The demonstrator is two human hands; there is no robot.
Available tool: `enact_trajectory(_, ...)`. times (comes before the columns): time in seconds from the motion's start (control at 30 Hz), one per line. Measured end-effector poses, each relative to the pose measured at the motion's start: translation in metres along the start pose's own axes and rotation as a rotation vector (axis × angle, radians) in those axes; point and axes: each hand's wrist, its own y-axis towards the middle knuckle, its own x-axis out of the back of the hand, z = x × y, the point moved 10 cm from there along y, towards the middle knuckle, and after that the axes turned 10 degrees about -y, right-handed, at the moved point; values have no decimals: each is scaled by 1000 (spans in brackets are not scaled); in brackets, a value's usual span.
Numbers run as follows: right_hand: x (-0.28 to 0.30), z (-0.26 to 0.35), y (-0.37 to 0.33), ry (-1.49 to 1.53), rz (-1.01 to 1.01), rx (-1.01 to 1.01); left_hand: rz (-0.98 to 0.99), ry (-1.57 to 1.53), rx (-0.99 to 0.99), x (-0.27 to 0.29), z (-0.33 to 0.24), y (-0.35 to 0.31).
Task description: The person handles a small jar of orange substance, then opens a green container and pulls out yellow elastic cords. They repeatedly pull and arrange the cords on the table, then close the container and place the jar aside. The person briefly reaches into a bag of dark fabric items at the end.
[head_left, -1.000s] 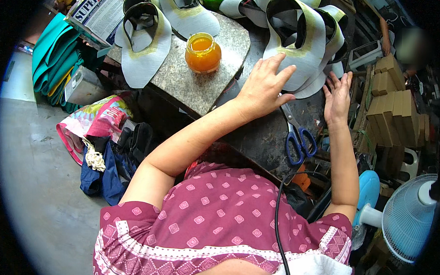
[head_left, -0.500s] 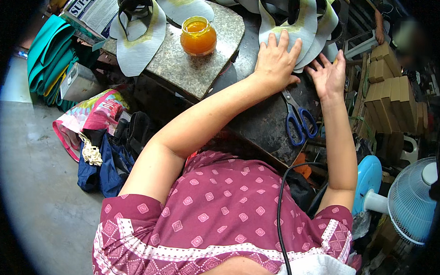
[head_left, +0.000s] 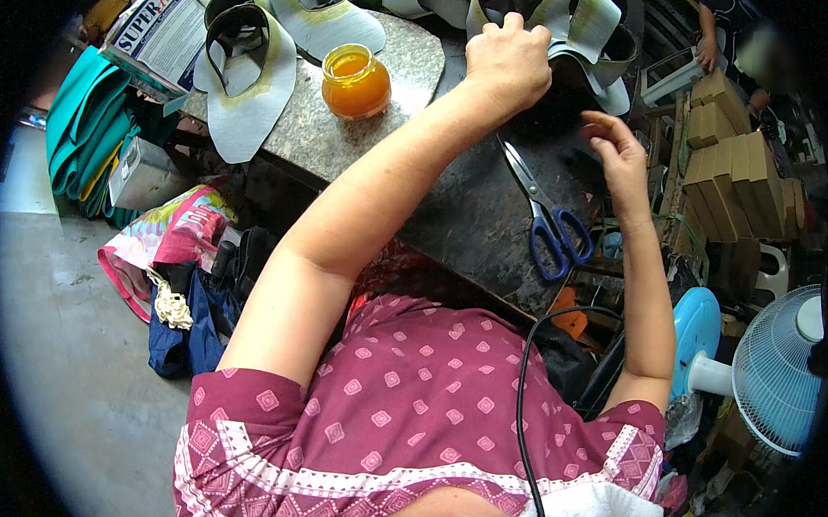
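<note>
At the far side of the dark bench, grey shoe uppers (head_left: 582,27) with yellowish glue-like smears and black linings lie overlapping. My left hand (head_left: 509,63) is closed over the front end of one upper; the fingertips are hidden beneath the hand. My right hand (head_left: 616,156) hangs to the right of the pile, fingers loosely bent and apart, holding nothing visible. Between my arms, scissors (head_left: 545,217) with blue handles lie on the bench, blades slightly parted. Left of my left forearm stands an open glass jar (head_left: 356,85) of amber-orange stuff.
The jar stands on a speckled stone slab (head_left: 412,62) with more grey uppers (head_left: 246,98). Green folded sheets (head_left: 90,129) and a metal can (head_left: 148,174) are at the left. Cardboard boxes (head_left: 731,178) and a fan (head_left: 775,371) stand right; another person's arm (head_left: 707,45) shows beyond.
My left hand has gone from lying spread on the uppers to closing over one's front end. My right hand has drawn back from the pile, its fingers now more bent.
</note>
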Motion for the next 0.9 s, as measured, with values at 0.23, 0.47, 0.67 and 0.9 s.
enact_trajectory(0.23,-37,15,22,-535,25,295,13,-21,-6,-6,8,18)
enact_trajectory(0.47,-51,4,33,-572,81,281,-67,-95,-73,7,8,35)
enact_trajectory(0.67,-44,21,45,-620,-96,417,-89,-100,-93,8,8,43)
enact_trajectory(0.9,-85,2,56,-520,107,314,-80,-89,-51,11,11,52)
